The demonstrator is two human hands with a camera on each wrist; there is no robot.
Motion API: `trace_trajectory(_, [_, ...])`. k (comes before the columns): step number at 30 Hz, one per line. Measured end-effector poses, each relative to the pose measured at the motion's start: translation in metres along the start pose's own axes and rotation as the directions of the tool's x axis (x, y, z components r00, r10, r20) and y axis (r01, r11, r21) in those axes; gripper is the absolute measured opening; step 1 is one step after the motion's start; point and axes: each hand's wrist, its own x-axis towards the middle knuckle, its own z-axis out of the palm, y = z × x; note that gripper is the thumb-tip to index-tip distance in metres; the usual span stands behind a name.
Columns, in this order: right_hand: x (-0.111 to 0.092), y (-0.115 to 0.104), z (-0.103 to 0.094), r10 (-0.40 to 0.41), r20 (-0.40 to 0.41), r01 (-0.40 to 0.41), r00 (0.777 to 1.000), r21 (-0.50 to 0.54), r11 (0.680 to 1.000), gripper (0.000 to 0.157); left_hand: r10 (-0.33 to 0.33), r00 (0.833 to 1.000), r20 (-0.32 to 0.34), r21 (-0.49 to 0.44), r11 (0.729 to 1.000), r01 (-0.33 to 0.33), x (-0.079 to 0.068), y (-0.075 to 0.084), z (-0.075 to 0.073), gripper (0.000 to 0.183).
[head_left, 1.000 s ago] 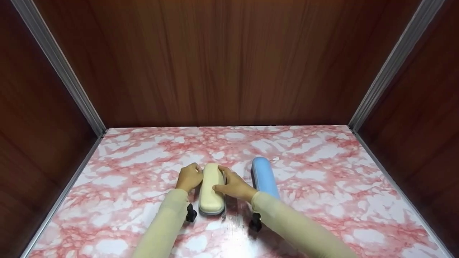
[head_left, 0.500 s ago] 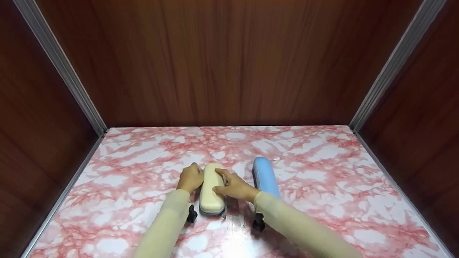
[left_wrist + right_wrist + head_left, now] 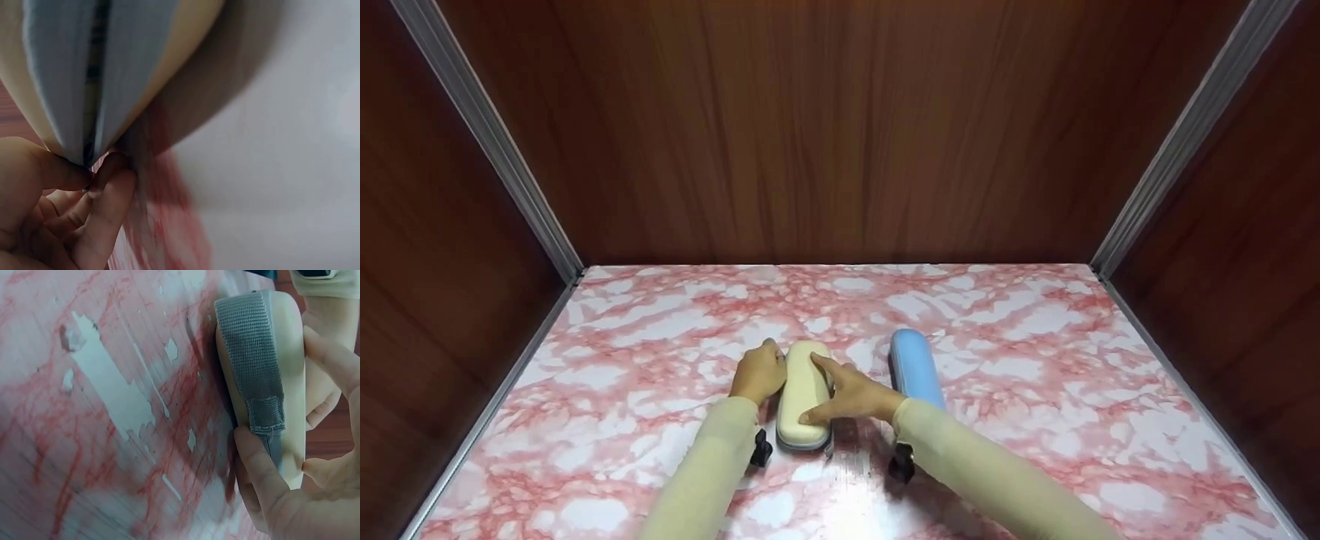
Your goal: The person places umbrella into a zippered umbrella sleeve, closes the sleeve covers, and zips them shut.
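Note:
A pale yellow hard zip case (image 3: 801, 390) lies lengthwise on the table with grey zip tape round its side. In the right wrist view a grey fabric strap (image 3: 247, 349) runs along its side. My left hand (image 3: 760, 373) is at its far left edge; in the left wrist view the thumb and index finger pinch at the zip, and the pull itself is mostly hidden. A dark gap (image 3: 93, 84) shows between the tapes. My right hand (image 3: 851, 391) holds the case, thumb and index finger on the lid and other fingers against the strap side.
A similar blue case (image 3: 916, 371) lies to the right, partly behind my right wrist. The table (image 3: 1035, 420) has a red and white marbled top, worn in places. Brown wood-grain panels (image 3: 840, 135) enclose the back and both sides.
My right thumb has slid toward the near end of the lid, and the index finger has shifted onto the lid, spreading the grip. The left hand and both cases have hardly moved.

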Motion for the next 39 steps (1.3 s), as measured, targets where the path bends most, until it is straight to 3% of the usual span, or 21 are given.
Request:
trace_trajectory(14, [-0.001, 0.0, 0.003, 0.014, 0.0, -0.014, 1.0, 0.095, 0.995, 0.11, 0.103, 0.994, 0.041, 0.0, 0.995, -0.103, -0.001, -0.007, -0.005, 0.005])
trace_trajectory(21, [-0.001, -0.001, 0.003, 0.052, -0.031, -0.051, 0.998, 0.036, 0.998, 0.109, 0.141, 0.989, 0.037, -0.021, 0.99, -0.141, -0.003, -0.012, -0.007, 0.006])
trace_trajectory(39, [-0.002, -0.001, 0.003, 0.046, -0.037, -0.044, 0.998, 0.041, 0.998, 0.11, 0.166, 0.982, 0.095, -0.067, 0.985, -0.16, -0.007, -0.015, -0.012, 0.007])
